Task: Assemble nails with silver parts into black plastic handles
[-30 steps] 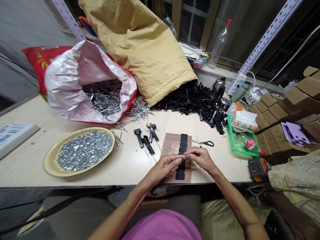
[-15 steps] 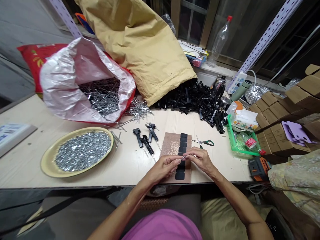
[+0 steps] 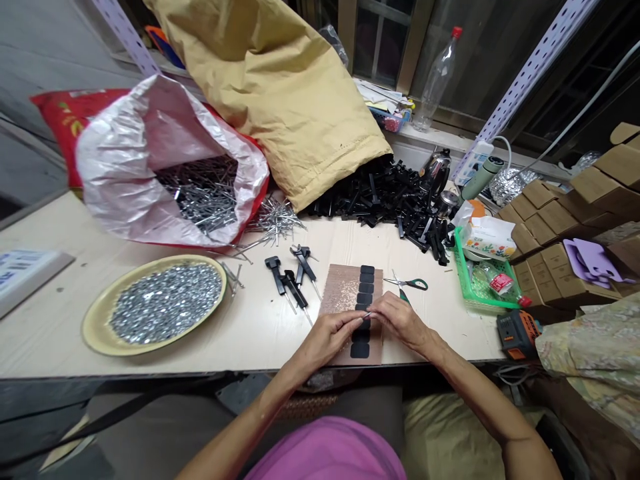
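Over a brown board point(image 3: 340, 297) bearing a column of black rounded squares point(image 3: 367, 289), my two hands meet fingertip to fingertip. My left hand point(image 3: 333, 333) pinches a tiny part between thumb and forefinger, too small to name. The fingertips of my right hand point(image 3: 400, 319) are pressed together at that same spot. Small pale bits lie scattered on the board left of the squares. Scissors with green handles point(image 3: 414, 284) rest just beyond my right hand. To the left lie a few black plastic pieces with metal pins point(image 3: 294, 288).
An oval dish point(image 3: 95, 327) of small shiny metal pieces stands at left. Behind it, a red-and-white sack point(image 3: 110, 173) spills metal pins point(image 3: 277, 220). A tan sack point(image 3: 280, 87) fronts a heap of black plastic parts point(image 3: 385, 200). At right are a green basket point(image 3: 467, 293) and cardboard boxes point(image 3: 555, 280).
My right hand's fingers have curled in and shifted slightly lower at the meeting point. My left hand stays nearly in place, and the view has moved a little.
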Demonstrator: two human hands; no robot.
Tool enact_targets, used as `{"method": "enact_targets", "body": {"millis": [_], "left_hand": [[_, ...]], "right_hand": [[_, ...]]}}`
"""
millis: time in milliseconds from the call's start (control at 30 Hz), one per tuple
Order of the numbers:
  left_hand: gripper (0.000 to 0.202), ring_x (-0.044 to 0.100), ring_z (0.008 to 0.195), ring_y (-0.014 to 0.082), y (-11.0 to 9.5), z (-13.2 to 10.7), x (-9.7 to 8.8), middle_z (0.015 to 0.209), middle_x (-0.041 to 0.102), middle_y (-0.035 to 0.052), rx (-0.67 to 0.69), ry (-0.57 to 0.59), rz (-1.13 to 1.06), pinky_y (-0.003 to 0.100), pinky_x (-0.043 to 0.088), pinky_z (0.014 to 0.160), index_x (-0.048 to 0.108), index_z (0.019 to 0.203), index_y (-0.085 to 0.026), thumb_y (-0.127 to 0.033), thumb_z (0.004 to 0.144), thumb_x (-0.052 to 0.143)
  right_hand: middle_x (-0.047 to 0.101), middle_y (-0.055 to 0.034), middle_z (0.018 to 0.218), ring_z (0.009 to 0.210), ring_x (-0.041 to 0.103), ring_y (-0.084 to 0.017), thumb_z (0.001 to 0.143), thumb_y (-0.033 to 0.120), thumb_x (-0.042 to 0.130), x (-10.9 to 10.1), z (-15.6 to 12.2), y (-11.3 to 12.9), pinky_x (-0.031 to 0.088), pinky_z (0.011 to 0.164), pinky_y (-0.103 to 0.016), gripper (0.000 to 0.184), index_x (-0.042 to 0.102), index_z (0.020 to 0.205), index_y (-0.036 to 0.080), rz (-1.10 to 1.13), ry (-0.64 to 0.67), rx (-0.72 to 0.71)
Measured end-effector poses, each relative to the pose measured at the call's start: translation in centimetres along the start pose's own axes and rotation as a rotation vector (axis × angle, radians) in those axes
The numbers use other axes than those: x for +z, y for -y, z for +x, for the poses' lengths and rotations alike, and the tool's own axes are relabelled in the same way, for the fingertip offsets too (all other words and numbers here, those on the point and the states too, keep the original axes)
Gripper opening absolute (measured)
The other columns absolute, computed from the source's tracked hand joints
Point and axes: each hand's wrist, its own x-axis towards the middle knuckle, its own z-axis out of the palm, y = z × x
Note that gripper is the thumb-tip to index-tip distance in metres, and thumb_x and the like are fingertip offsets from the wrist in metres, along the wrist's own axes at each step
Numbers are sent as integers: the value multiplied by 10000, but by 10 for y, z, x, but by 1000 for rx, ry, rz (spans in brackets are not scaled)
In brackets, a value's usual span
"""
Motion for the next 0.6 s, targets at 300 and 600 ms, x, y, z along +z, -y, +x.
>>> {"method": "enact_targets", "body": {"millis": [300, 600], "left_hand": [[263, 690, 876, 210, -2, -2, 4, 953, 744, 42, 58, -44, 36, 299, 527, 800, 720, 944, -203, -277, 826, 498], [231, 668, 813, 231, -9, 4, -2, 808, 750, 42, -81, -101, -150, 309, 516, 755, 746, 814, -212, -361, 751, 581]], "right_hand": [[554, -38, 654, 631, 485, -148, 958, 176, 373, 5, -1, -7, 401, 600, -272, 258, 573, 797, 152, -222, 67, -144], [648, -65, 810, 755, 590, -154, 974, 286, 337, 11, 2, 9, 493, 670, -281, 304, 622, 956, 182, 173, -44, 232]]}}
